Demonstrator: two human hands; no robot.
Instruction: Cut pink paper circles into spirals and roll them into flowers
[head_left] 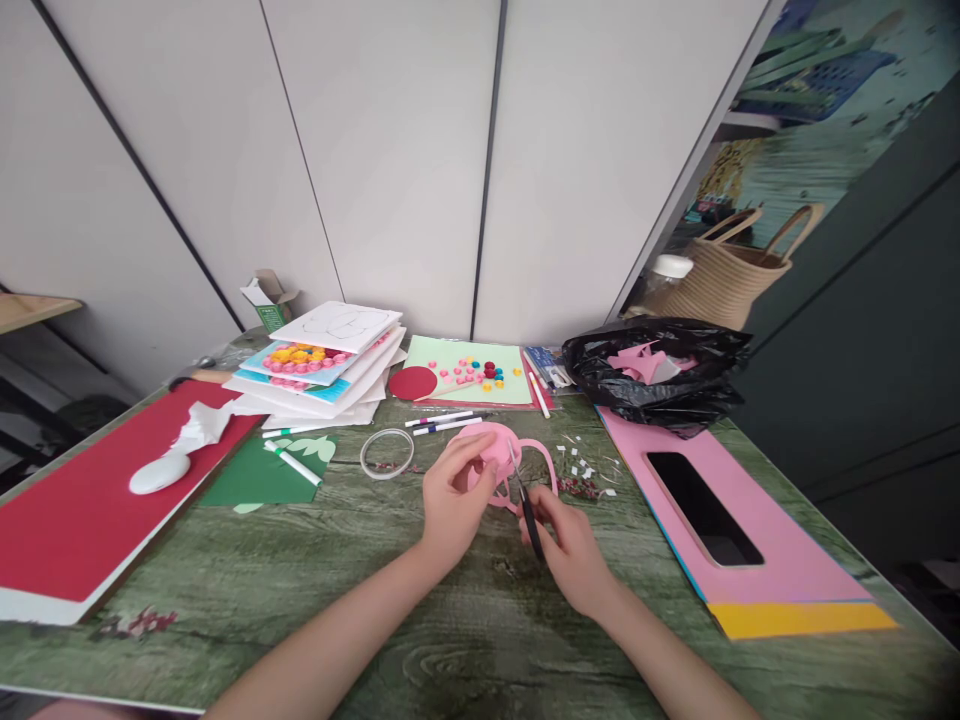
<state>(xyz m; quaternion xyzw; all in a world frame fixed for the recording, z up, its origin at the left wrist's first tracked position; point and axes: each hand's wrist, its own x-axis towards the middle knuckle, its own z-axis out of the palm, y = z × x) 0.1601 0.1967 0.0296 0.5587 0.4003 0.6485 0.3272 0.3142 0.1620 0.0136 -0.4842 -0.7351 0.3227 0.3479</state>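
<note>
A piece of pink paper (495, 437) is held up over the table between my hands. My left hand (457, 492) pinches its near left edge, fingers closed on it. Black-handled scissors (531, 520) are in my right hand (566, 545), fingers wrapped round the handles. Their blades point away from me and meet the paper's right side. A curled pink strip (546, 460) loops out to the right of the paper. Just left of my left hand lies a roll of clear tape (387, 454). Markers (448, 425) lie behind the hands.
To the right, a black plastic bag (660, 390) with pink scraps stands by pink sheets (780, 530) bearing a phone (705, 508). Left are red paper (97, 500), green paper (262, 475) and stacked pictures (330, 370). A pale green sheet (450, 352) holds small coloured bits.
</note>
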